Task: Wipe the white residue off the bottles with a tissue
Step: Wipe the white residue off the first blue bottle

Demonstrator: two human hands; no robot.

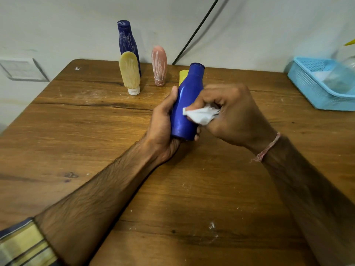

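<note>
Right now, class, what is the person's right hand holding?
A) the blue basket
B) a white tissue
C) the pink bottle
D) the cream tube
B: the right hand grips the crumpled white tissue and presses it against the blue bottle, which the left hand holds above the table.

Single view, worn on the head, wide-angle. Aimed forward and down over the tabletop [76, 131] toward its far edge and the wall [57, 25] behind. Close above left hand [161, 123] and right hand [236, 116], both mid-frame. Far left corner in sight, right side running out of frame.
</note>
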